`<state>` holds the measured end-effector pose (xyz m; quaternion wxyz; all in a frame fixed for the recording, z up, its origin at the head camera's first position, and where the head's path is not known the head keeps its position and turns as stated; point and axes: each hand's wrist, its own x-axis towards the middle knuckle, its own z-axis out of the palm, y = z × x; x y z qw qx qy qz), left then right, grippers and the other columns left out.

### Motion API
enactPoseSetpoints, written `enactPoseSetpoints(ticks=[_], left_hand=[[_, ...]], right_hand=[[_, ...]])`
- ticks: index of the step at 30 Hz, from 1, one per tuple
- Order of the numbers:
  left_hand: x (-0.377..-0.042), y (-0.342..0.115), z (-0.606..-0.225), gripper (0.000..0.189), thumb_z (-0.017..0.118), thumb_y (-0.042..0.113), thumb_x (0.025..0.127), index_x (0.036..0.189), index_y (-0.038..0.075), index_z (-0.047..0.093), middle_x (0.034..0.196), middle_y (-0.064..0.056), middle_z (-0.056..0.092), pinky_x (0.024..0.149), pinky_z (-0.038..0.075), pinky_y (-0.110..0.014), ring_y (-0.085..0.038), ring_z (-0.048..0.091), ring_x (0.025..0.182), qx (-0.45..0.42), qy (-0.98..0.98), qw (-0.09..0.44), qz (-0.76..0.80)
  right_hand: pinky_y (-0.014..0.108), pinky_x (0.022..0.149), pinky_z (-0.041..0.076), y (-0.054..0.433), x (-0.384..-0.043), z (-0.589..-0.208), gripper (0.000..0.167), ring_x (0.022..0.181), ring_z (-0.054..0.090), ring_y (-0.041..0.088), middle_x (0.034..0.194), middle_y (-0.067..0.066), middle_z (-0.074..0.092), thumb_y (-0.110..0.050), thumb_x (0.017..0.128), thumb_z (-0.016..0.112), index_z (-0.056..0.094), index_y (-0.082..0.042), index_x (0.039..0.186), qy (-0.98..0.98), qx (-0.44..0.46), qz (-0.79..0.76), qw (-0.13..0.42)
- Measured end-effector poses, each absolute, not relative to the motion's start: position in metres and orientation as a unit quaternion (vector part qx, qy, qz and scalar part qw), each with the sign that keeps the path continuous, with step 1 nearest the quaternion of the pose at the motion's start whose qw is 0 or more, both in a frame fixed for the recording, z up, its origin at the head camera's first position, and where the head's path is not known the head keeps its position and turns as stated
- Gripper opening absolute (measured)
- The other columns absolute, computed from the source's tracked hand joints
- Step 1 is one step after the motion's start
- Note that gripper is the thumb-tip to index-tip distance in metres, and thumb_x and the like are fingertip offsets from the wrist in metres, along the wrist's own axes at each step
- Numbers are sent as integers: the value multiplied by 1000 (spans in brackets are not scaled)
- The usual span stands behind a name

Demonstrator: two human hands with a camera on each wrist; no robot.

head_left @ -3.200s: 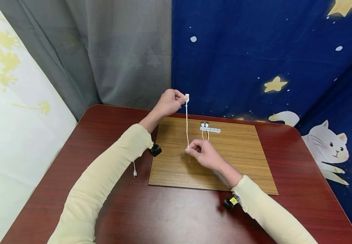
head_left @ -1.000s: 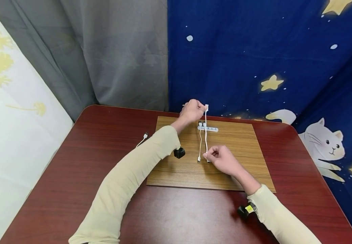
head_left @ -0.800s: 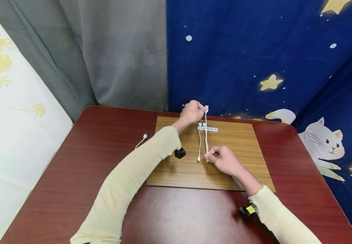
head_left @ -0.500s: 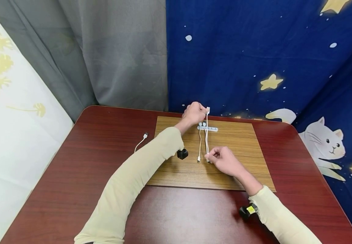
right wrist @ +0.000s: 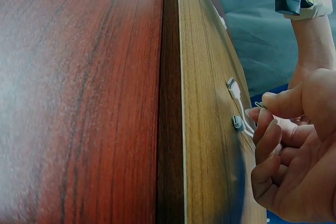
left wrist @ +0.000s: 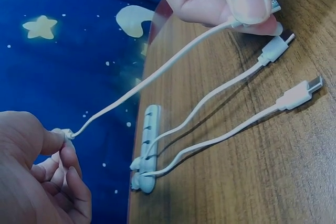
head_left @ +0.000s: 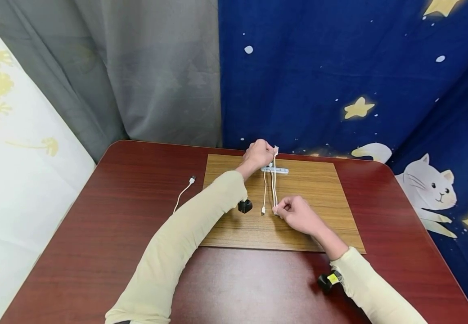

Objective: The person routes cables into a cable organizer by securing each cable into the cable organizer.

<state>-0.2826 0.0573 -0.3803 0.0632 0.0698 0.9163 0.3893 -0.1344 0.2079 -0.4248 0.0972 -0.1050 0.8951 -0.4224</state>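
Note:
A short white USB cable (left wrist: 157,74) is stretched between both hands above the wood-grain board (head_left: 315,202). My left hand (head_left: 258,154) pinches its larger plug end at the far side, near a pale cable clip strip (left wrist: 150,124). At the near end my right hand (head_left: 299,215) pinches the smaller connector between thumb and fingers, which largely cover it. Two more white cables sit side by side in slots at one end of the strip. Their free connectors, one upper (left wrist: 274,50) and one lower (left wrist: 295,96), lie toward the near side of the board.
Another white cable (head_left: 182,192) lies on the red-brown table (head_left: 137,180) left of the board, partly behind the left sleeve (head_left: 193,234). Gray and blue curtains (head_left: 299,81) hang behind the table's far edge.
Since the oldest frame, both hands have carried the stretched cable right, over the strip. In the last second the left hand has come down slightly toward the strip; the right hand has barely moved.

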Motion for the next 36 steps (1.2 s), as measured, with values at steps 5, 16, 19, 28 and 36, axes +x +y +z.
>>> enactPoseSetpoints(ticks=[5, 16, 19, 28, 36], left_hand=[[-283, 60, -385, 38, 59, 37, 104, 74, 16, 70, 78, 1, 59, 68, 40, -30, -17, 56, 75, 69, 917, 67, 387], [-287, 63, -399, 42, 59, 36, 104, 68, 16, 68, 74, 1, 59, 67, 40, -31, -18, 56, 72, 61, 924, 68, 372], [-287, 64, -402, 43, 59, 36, 104, 67, 17, 65, 73, 1, 57, 66, 39, -32, -18, 54, 70, 57, 925, 69, 369], [-286, 71, -407, 43, 56, 39, 105, 67, 19, 59, 76, 1, 56, 66, 40, -34, -19, 54, 70, 63, 934, 70, 345], [-289, 74, -414, 28, 58, 39, 104, 87, 21, 70, 91, 4, 65, 78, 47, -37, -17, 59, 82, 59, 939, 73, 330]], right_hand=[[24, 48, 32, 208, -134, -424, 17, 54, 42, 8, 63, -2, 56, -11, 96, 70, 70, -3, 82, 895, -102, -422, 104], [25, 49, 31, 213, -134, -427, 21, 53, 41, 8, 61, -4, 53, -12, 97, 70, 68, -4, 78, 900, -112, -408, 101], [26, 49, 31, 214, -134, -427, 23, 51, 40, 7, 59, -5, 50, -13, 98, 69, 67, -5, 76, 905, -120, -397, 99], [27, 50, 31, 215, -132, -425, 26, 51, 39, 8, 58, -6, 47, -15, 99, 68, 64, -6, 75, 910, -124, -384, 98], [27, 49, 31, 218, -133, -425, 25, 52, 40, 9, 59, -6, 47, -13, 99, 67, 64, -6, 76, 913, -123, -377, 99]])
